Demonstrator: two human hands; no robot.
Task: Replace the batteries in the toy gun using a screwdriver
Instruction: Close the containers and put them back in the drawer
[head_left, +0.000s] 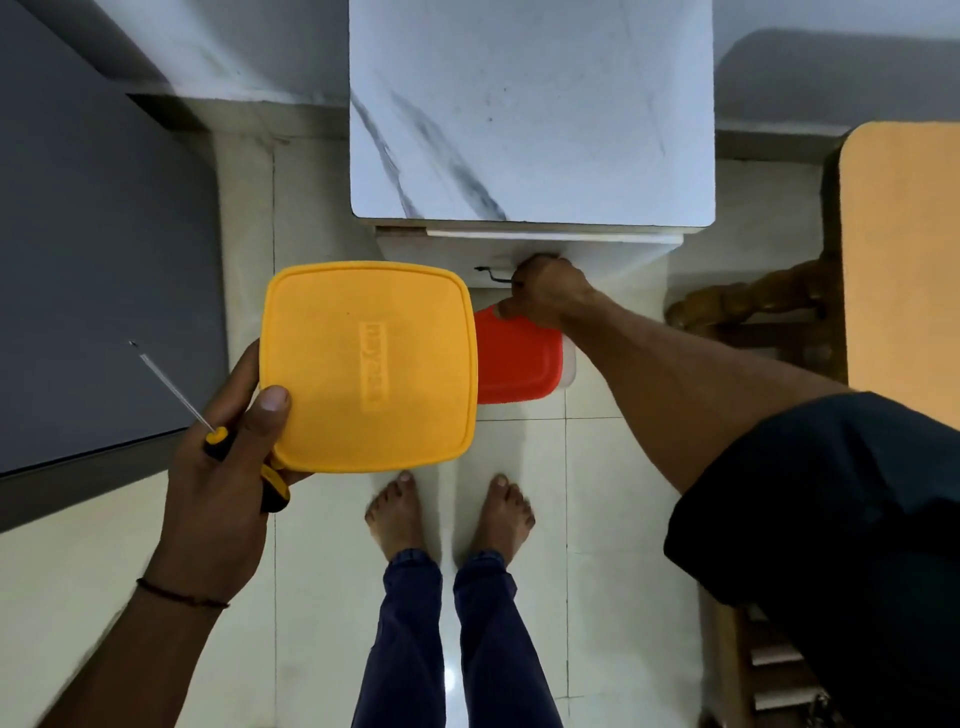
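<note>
The left hand (223, 457) grips a screwdriver (208, 415) and a yellow-lidded box (369, 364) together (shaft pointing up-left), while the right hand (545, 296), below the marble counter's (530, 114) front edge, seems closed on a red-lidded box (519, 358).

Marble tabletop (530, 114) bare and open across its whole top; below its front edge the drawer front is crowded by the right hand (545, 296) and red-lidded box (519, 358), yellow-lidded box (369, 364) blocking the left approach, wooden chair (769, 306) to the right.
</note>
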